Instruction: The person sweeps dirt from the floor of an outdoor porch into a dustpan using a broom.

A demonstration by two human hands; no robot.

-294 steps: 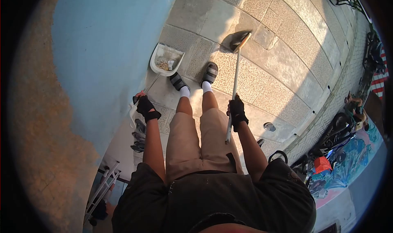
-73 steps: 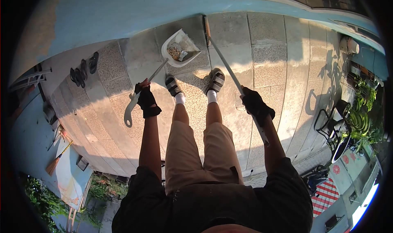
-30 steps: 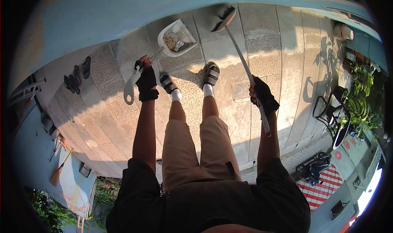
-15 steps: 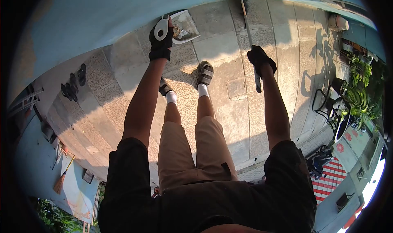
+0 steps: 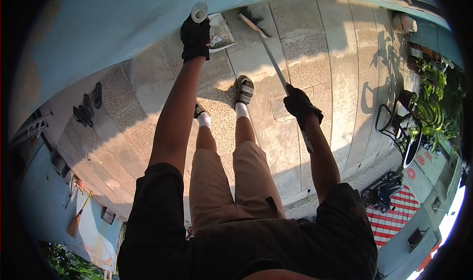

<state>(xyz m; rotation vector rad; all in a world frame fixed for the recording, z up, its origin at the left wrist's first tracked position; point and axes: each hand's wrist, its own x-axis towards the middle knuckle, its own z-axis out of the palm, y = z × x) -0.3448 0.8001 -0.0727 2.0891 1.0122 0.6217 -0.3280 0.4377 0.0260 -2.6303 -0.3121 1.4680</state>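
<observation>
My left hand [image 5: 195, 37], in a black fingerless glove, is closed on the grey handle end [image 5: 199, 12] of a dustpan. The dustpan's white pan [image 5: 230, 44] rests on the floor beside the hand, with light litter [image 5: 217, 37] in it. In its own black glove, my right hand [image 5: 298, 102] grips the long grey pole of a broom [image 5: 272, 58]. The broom's head [image 5: 253, 25], with dark bristles, lies on the floor just right of the pan, apart from it.
A blue wall [image 5: 123, 19] runs along the far side. Several dark sandals [image 5: 87, 105] lie on the paved floor at left. To the right are a black metal-framed chair [image 5: 394, 120], green plants [image 5: 431, 102] and a motorcycle [image 5: 382, 191]. Another broom [image 5: 79, 216] hangs at lower left.
The broom head has come into clear view near the pan as my right hand moved left and nearer my body. My left hand and the dustpan handle shifted slightly farther away.
</observation>
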